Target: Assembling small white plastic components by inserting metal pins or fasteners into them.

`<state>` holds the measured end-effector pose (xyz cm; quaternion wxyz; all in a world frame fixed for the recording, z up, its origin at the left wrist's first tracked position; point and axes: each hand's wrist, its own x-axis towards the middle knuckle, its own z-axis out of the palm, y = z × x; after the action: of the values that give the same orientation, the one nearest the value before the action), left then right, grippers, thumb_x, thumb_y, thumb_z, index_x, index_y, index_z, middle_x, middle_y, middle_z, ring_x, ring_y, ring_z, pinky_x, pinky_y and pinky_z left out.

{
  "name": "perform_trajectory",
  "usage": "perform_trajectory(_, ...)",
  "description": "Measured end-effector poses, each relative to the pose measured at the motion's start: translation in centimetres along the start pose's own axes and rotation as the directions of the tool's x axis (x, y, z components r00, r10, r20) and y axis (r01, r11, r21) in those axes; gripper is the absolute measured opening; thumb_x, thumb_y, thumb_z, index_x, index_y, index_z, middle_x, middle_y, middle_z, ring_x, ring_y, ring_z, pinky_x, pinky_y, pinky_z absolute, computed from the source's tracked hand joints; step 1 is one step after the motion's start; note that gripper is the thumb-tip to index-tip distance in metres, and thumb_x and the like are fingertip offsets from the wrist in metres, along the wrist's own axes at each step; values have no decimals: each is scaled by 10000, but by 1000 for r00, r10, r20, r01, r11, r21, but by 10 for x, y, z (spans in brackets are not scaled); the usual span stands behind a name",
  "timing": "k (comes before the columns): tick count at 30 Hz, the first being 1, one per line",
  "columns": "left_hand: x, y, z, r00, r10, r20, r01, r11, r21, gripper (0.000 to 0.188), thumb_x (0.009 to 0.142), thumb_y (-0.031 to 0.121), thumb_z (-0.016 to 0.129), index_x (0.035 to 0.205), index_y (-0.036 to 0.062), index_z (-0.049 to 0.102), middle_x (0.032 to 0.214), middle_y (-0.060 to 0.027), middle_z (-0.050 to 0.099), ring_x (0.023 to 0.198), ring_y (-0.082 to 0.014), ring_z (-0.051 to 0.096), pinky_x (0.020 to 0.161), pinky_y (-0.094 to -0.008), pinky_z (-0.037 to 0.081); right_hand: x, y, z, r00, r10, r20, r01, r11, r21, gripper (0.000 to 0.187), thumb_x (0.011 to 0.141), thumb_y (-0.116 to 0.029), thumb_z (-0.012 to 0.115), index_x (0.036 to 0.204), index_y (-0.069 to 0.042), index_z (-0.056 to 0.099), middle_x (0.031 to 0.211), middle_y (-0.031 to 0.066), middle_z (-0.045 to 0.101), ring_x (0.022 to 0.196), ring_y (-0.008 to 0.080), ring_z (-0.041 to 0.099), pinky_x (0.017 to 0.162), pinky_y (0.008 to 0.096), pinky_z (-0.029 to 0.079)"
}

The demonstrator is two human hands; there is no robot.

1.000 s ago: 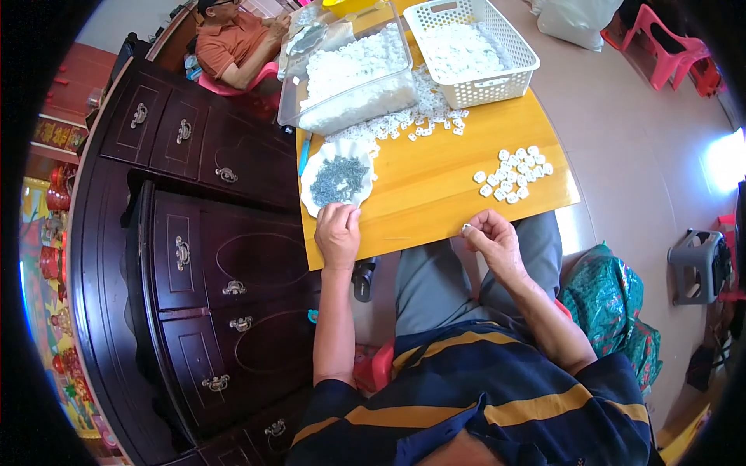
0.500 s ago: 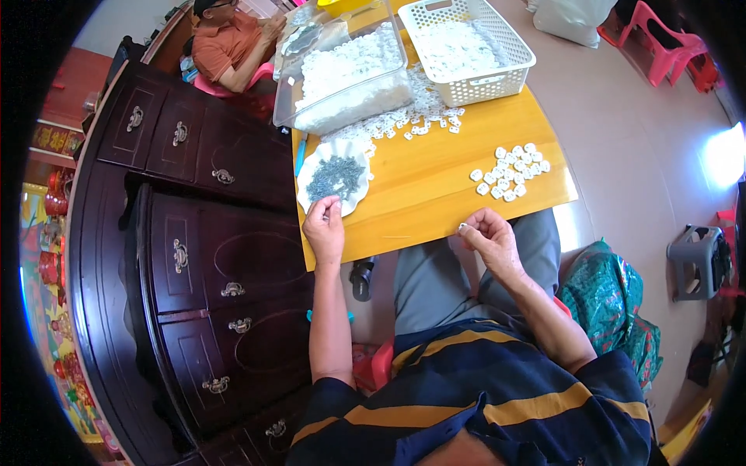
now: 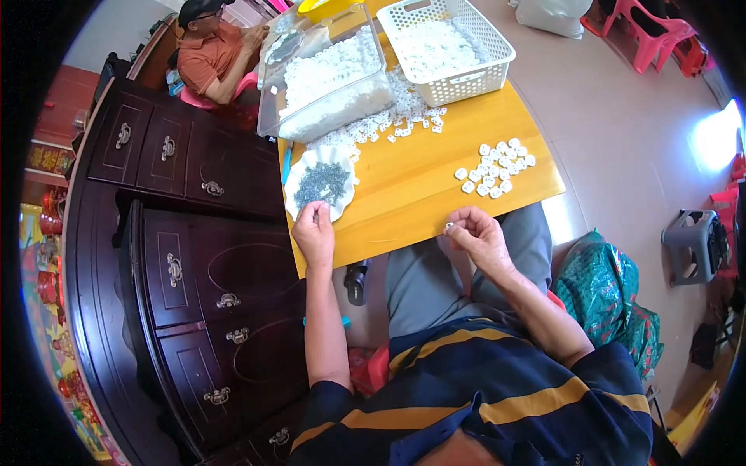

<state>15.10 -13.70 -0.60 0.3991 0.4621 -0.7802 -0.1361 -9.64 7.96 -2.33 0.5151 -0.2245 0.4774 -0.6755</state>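
My left hand is closed in a pinch at the near rim of a white scalloped dish. A heap of small dark metal pins or nails fills the dish. Whatever sits between those fingertips is too small to make out. Over the table's front edge, my right hand pinches a small white plastic piece between thumb and forefinger. Beyond it, on the right part of the table, lies a loose group of similar white pieces.
A clear bin and a white basket, both full of white pieces, stand on the wooden table. More pieces spill before them. Dark drawers stand left; a green bag sits right. Another person sits far left.
The whole view has shifted slightly, so the table and its things appear further left. Both hands keep their pinches and nearly the same places by the dish and the table edge.
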Motion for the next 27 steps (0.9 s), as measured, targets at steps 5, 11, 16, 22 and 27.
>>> perform_trajectory(5,-8,17,8,966,-185,181,241,898,-368,115,974,81,672,953,-31,685,797,58,600,708,-12,513,630,-194,428,0,6,-5,998,41,49,-42,999,8,131,969,-84,643,1078,-14,664,881,1,676,759,58,613,688,208,519)
perform_trajectory(11,-31,89,17,921,-95,378,270,855,-442,75,972,66,674,956,-7,677,764,64,564,624,-8,437,556,-188,350,0,9,-4,991,98,95,-106,990,88,121,1003,-126,624,1060,-27,665,875,6,662,725,60,598,665,206,503)
perform_trajectory(16,-43,136,27,918,211,335,-46,897,-440,51,900,-14,707,932,-5,669,835,-66,648,635,-119,598,573,-260,477,2,3,-3,972,193,132,-206,974,95,165,1024,-204,638,1047,-43,665,873,6,665,705,60,587,660,203,502)
perform_trajectory(22,-46,147,34,866,355,352,-208,896,-392,90,852,-29,728,916,12,678,833,-112,653,654,-238,637,580,-317,502,2,4,-8,955,174,242,-218,961,168,165,1026,-190,637,1080,-38,671,888,14,676,742,63,615,681,205,524)
perform_trajectory(27,-48,152,35,843,395,365,-240,883,-403,106,837,-33,739,912,17,684,819,-118,650,676,-267,647,595,-334,513,3,6,-11,955,160,251,-216,952,217,152,1020,-177,646,1069,-37,678,887,15,681,741,64,619,690,204,527)
